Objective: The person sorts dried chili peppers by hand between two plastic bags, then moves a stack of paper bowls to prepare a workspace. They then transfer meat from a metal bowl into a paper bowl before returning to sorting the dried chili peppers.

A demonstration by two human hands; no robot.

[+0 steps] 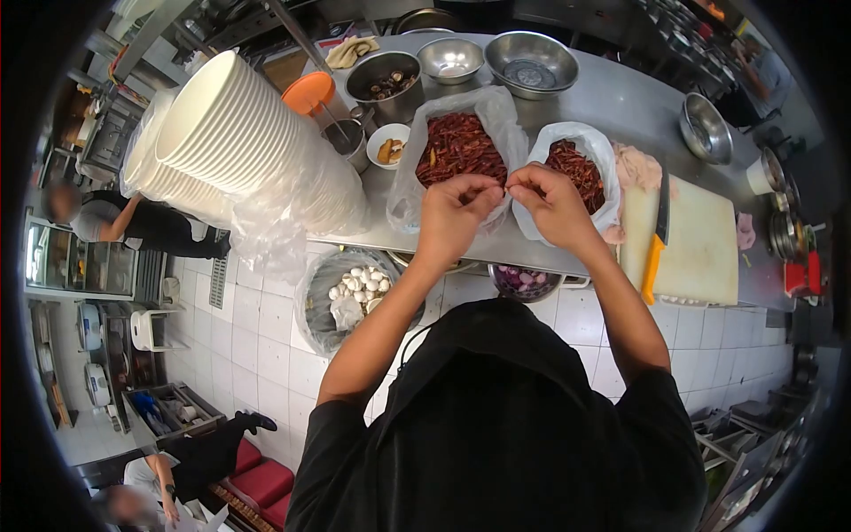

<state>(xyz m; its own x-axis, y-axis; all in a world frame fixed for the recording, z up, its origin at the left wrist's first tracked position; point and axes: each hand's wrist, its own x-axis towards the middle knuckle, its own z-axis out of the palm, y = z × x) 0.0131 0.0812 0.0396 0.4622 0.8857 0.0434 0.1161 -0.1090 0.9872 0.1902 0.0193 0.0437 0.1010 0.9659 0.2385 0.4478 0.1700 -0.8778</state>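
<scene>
My left hand (459, 211) and my right hand (551, 204) meet fingertip to fingertip over the counter's front edge. Both are closed in a pinch on what looks like a dried chili, mostly hidden by the fingers. Just beyond my left hand, a clear plastic bag (405, 189) stands open, full of dried red chilies (461, 146). A smaller white bag (605, 152) behind my right hand holds more dried chilies (576, 168), darker and in looser pieces.
Stacked white tubs (222, 133) rise at left. Right of the bags, a yellow-handled knife (656, 257) lies on a cutting board (705, 239). Steel bowls (532, 62) and a mushroom pot (386, 102) line the back. Below are a lined garlic container (315, 301) and an onion bowl (525, 284). Other people (120, 217) work nearby.
</scene>
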